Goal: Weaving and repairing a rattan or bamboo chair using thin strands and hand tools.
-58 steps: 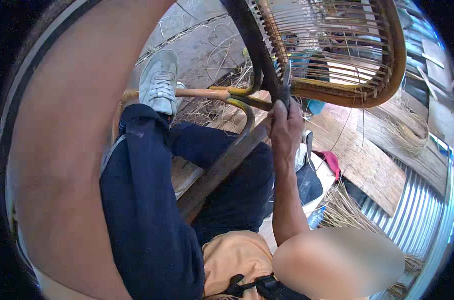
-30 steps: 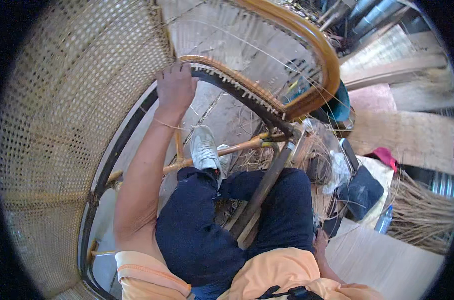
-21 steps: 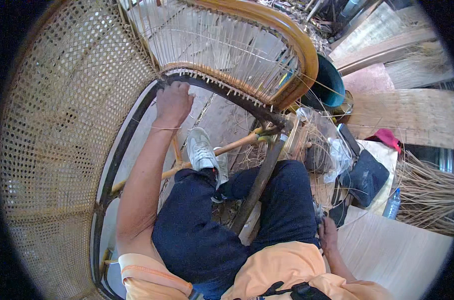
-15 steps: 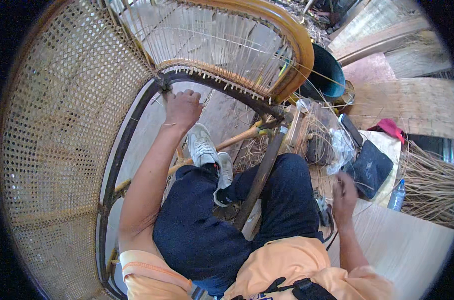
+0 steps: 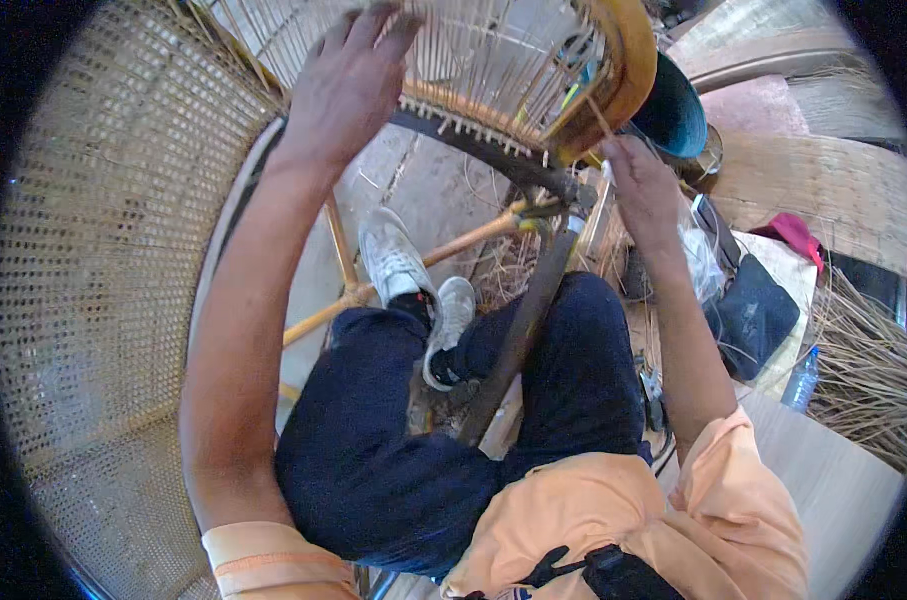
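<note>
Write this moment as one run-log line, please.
Left hand: open, over cane strands; Right hand: pinches strip beside curved rim; Nearby: teal bucket, red cap

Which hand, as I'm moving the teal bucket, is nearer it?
Right. The right hand is below and left of the bucket in the picture; the left hand is farther left.

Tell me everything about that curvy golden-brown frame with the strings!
The curved frame has a thick, shiny, golden-brown rim, maybe cane. Thin pale strands cross its opening; stubby ends line its lower edge, beside a dark bar. It runs past the picture's top. The left hand is over the strands, the right hand by the lower right corner; I can't tell whether they touch.
</note>
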Action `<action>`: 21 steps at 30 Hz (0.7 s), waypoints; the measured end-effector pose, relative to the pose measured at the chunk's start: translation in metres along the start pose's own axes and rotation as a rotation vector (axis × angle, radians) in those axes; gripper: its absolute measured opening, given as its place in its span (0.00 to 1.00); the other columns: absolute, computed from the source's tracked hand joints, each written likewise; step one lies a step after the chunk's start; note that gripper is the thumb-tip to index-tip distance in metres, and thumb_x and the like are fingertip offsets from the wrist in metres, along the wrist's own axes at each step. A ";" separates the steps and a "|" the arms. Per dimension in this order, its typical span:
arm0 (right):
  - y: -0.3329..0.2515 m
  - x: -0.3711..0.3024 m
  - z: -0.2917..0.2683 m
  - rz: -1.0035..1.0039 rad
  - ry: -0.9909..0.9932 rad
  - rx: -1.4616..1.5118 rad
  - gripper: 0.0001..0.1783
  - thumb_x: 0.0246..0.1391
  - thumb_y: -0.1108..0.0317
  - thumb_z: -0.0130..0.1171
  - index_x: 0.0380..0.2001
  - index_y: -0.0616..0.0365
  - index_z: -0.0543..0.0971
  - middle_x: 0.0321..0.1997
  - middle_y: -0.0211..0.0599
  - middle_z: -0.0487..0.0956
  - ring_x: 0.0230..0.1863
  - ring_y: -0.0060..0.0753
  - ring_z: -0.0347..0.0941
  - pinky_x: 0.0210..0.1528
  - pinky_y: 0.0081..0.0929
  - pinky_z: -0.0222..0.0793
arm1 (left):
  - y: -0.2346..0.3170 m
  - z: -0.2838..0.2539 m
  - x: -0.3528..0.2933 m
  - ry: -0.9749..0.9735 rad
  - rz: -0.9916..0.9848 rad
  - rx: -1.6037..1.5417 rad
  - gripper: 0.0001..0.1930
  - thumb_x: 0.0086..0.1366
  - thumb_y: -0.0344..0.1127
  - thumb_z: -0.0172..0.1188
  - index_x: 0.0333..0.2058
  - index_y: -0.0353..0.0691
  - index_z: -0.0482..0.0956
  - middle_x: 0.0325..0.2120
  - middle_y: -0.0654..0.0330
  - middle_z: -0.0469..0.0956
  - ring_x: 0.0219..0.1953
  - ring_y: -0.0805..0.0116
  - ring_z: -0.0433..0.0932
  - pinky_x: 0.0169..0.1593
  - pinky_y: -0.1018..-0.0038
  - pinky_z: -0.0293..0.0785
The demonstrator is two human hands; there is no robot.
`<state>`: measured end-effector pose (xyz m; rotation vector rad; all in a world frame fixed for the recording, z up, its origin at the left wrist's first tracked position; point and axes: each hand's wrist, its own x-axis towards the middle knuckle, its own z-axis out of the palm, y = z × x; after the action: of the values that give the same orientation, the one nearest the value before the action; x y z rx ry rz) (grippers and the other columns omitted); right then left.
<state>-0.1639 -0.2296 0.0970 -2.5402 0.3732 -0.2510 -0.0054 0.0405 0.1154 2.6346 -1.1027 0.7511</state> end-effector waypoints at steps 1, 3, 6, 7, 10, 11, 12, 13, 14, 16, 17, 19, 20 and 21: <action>0.006 0.001 0.008 -0.030 -0.062 -0.100 0.19 0.60 0.54 0.46 0.40 0.58 0.76 0.35 0.54 0.77 0.40 0.54 0.74 0.41 0.40 0.68 | 0.004 0.003 0.009 0.046 0.041 0.025 0.27 0.53 0.30 0.58 0.54 0.43 0.66 0.53 0.53 0.66 0.53 0.50 0.67 0.54 0.61 0.67; 0.019 0.000 0.016 -0.019 -0.100 -0.144 0.19 0.60 0.54 0.46 0.38 0.58 0.76 0.34 0.54 0.77 0.40 0.55 0.73 0.40 0.42 0.68 | 0.010 0.007 0.019 0.127 0.052 0.005 0.20 0.53 0.29 0.54 0.48 0.40 0.70 0.49 0.49 0.69 0.50 0.49 0.69 0.52 0.60 0.68; 0.039 -0.006 0.019 -0.024 -0.149 -0.132 0.19 0.59 0.54 0.46 0.35 0.61 0.75 0.33 0.56 0.76 0.39 0.58 0.73 0.40 0.46 0.67 | 0.012 0.010 0.016 0.039 -0.021 -0.076 0.21 0.51 0.23 0.51 0.47 0.39 0.69 0.50 0.47 0.65 0.53 0.48 0.66 0.55 0.59 0.66; 0.047 -0.009 0.018 -0.009 -0.206 -0.168 0.19 0.59 0.54 0.46 0.35 0.61 0.75 0.33 0.56 0.76 0.39 0.58 0.72 0.41 0.46 0.67 | 0.011 0.011 0.012 0.028 -0.021 -0.087 0.21 0.51 0.24 0.51 0.47 0.40 0.70 0.50 0.48 0.66 0.52 0.48 0.67 0.54 0.59 0.66; 0.068 -0.019 0.013 0.008 -0.263 -0.198 0.19 0.59 0.55 0.47 0.35 0.62 0.75 0.33 0.57 0.76 0.38 0.60 0.72 0.40 0.46 0.67 | 0.012 0.020 -0.006 -0.014 -0.024 -0.104 0.21 0.51 0.24 0.52 0.46 0.42 0.70 0.48 0.51 0.67 0.51 0.50 0.68 0.53 0.60 0.67; 0.074 -0.021 0.011 0.009 -0.245 -0.215 0.18 0.59 0.55 0.47 0.34 0.61 0.75 0.34 0.57 0.76 0.38 0.60 0.72 0.40 0.46 0.67 | 0.012 0.024 -0.011 -0.010 0.010 -0.083 0.21 0.51 0.24 0.53 0.46 0.42 0.70 0.48 0.51 0.67 0.51 0.50 0.68 0.53 0.60 0.66; 0.079 -0.023 0.008 0.035 -0.219 -0.243 0.18 0.59 0.55 0.48 0.34 0.61 0.75 0.34 0.57 0.76 0.37 0.60 0.72 0.39 0.46 0.67 | 0.012 0.028 -0.014 -0.005 0.045 -0.062 0.21 0.50 0.24 0.53 0.46 0.42 0.70 0.47 0.52 0.68 0.51 0.51 0.68 0.53 0.60 0.66; 0.082 -0.024 0.007 0.034 -0.217 -0.242 0.17 0.58 0.55 0.49 0.33 0.60 0.75 0.33 0.56 0.76 0.36 0.60 0.72 0.37 0.46 0.67 | 0.012 0.033 -0.017 -0.010 0.037 -0.071 0.21 0.50 0.24 0.53 0.46 0.42 0.70 0.47 0.52 0.68 0.51 0.51 0.68 0.53 0.60 0.66; 0.085 -0.025 0.006 0.017 -0.233 -0.241 0.17 0.58 0.55 0.49 0.33 0.60 0.75 0.33 0.56 0.76 0.36 0.60 0.72 0.37 0.46 0.67 | 0.011 0.037 -0.019 0.033 0.065 -0.081 0.21 0.51 0.24 0.54 0.46 0.41 0.71 0.47 0.52 0.67 0.51 0.52 0.68 0.53 0.60 0.66; 0.087 -0.027 0.004 0.028 -0.280 -0.246 0.17 0.58 0.54 0.49 0.34 0.58 0.75 0.32 0.55 0.76 0.37 0.59 0.72 0.37 0.46 0.66 | 0.009 0.043 -0.023 0.074 0.081 -0.095 0.21 0.51 0.25 0.55 0.46 0.41 0.71 0.47 0.53 0.67 0.51 0.52 0.67 0.53 0.61 0.66; 0.087 -0.028 0.004 0.034 -0.297 -0.258 0.17 0.58 0.54 0.49 0.34 0.58 0.75 0.32 0.55 0.76 0.37 0.59 0.72 0.37 0.46 0.66 | 0.007 0.045 -0.024 0.064 0.102 -0.093 0.20 0.51 0.25 0.55 0.46 0.41 0.71 0.47 0.53 0.67 0.51 0.53 0.67 0.53 0.61 0.66; 0.085 -0.030 0.006 0.046 -0.327 -0.336 0.17 0.58 0.53 0.50 0.34 0.57 0.76 0.31 0.54 0.76 0.37 0.59 0.72 0.37 0.46 0.66 | 0.005 0.048 -0.026 0.055 0.116 -0.093 0.20 0.52 0.25 0.56 0.46 0.40 0.71 0.47 0.53 0.66 0.51 0.53 0.67 0.53 0.61 0.66; 0.084 -0.030 0.006 0.064 -0.330 -0.343 0.17 0.58 0.53 0.50 0.34 0.57 0.76 0.31 0.54 0.76 0.37 0.59 0.72 0.37 0.46 0.66 | 0.005 0.049 -0.027 0.050 0.124 -0.066 0.19 0.52 0.25 0.56 0.46 0.40 0.71 0.47 0.54 0.66 0.52 0.54 0.67 0.53 0.61 0.66; 0.083 -0.030 0.007 0.102 -0.373 -0.335 0.17 0.58 0.53 0.50 0.34 0.57 0.76 0.32 0.54 0.76 0.37 0.59 0.72 0.37 0.46 0.66 | 0.005 0.050 -0.029 0.043 0.131 -0.039 0.19 0.53 0.25 0.57 0.46 0.39 0.71 0.48 0.54 0.66 0.52 0.54 0.67 0.53 0.61 0.67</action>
<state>-0.2082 -0.2840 0.0427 -2.8034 0.4225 0.3492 -0.0067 0.0365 0.0575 2.5219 -1.2748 0.7987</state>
